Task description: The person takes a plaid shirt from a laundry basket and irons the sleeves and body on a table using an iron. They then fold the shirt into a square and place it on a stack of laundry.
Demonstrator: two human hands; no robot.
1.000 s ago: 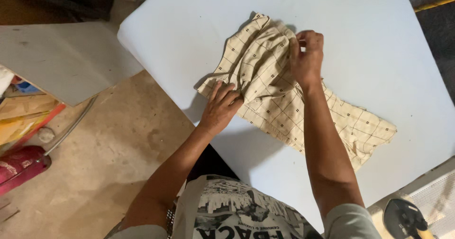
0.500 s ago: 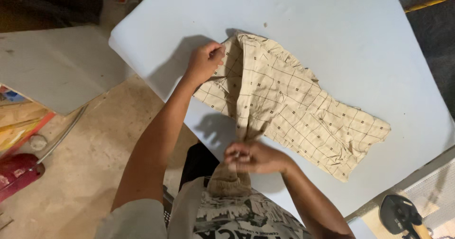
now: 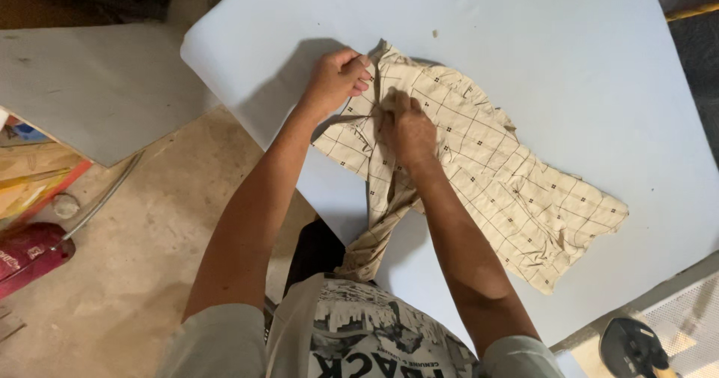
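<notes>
Beige checked shirt (image 3: 479, 176) rumpled across pale blue counter (image 3: 569, 56), frame centre; left hand (image 3: 338, 78) pinches its edge, right hand (image 3: 406, 127) grips fold.

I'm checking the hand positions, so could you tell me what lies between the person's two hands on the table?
In the head view, only a narrow strip of the beige checked garment lies between the left hand and the right hand; both grip its fabric.

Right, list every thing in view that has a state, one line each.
Checked garment: spread flat on the table, creased, one part hanging over the near edge.
Left hand: closed on the garment's top edge.
Right hand: pressing down on the cloth.
Pale blue table: bearing the garment.
</notes>
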